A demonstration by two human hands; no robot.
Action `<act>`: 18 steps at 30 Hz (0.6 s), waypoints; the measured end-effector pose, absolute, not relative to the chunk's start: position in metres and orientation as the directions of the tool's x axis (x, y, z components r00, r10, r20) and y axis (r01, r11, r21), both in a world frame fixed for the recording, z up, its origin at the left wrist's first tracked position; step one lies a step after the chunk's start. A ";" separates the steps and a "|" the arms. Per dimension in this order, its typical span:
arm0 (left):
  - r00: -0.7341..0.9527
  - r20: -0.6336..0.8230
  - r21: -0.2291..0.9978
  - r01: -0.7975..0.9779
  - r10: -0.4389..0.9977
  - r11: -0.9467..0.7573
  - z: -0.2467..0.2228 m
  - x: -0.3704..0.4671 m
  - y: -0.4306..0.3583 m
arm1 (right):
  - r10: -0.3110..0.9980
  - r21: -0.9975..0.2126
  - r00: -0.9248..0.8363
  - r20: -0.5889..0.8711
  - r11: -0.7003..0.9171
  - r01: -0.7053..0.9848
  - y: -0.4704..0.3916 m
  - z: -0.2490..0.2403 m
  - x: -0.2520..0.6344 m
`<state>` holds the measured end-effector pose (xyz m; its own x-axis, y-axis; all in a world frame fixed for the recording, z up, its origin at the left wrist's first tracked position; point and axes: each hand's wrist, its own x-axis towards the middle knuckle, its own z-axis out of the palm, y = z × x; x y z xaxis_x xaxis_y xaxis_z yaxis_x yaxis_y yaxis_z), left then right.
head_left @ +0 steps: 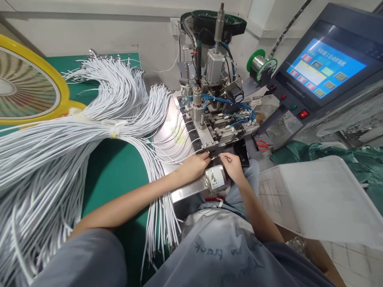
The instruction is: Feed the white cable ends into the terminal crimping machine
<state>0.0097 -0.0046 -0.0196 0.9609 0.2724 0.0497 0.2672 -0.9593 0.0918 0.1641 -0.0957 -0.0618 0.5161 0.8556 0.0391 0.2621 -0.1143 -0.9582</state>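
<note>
Head cam view: long thin white cables [134,131] come in from the left of the fingers, tied in a bundle, and a few strands fan out to the metal machine [206,115] just beyond the fingertips. Left hand [198,164] is curled right at the machine's front edge, nearest those cable ends, but I can't tell if it's gripping one. Right hand [233,164] has thumb and finger pinched together just beside it; anything between them is too small to make out.

Containers: black tray [245,159] just right of the right fingers, contents too dark to read. Dark green round bowl [215,18] well beyond the fingers, with small bits in it, too small to name.

Other stuff: a silver cylinder with a white label [216,178] sits just below the fingers, red-handled scissors [263,146] further right, and a green spool of silver wire [257,63] beyond those. Left forearm blocks some of the cables.
</note>
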 end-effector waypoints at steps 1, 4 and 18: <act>0.964 0.037 0.087 0.260 0.263 -0.962 -0.020 0.010 -0.004 | 0.860 -0.967 0.510 0.005 -0.127 0.223 -0.095 -0.065 0.167; 0.970 0.015 0.088 0.242 0.244 -0.966 -0.021 0.011 -0.002 | 0.883 -0.979 0.463 -0.081 -0.157 0.128 -0.090 -0.069 0.170; 0.981 -0.010 0.014 0.193 0.193 -0.981 -0.026 0.009 0.001 | 0.896 -0.975 0.408 -0.177 -0.216 0.053 -0.079 -0.074 0.167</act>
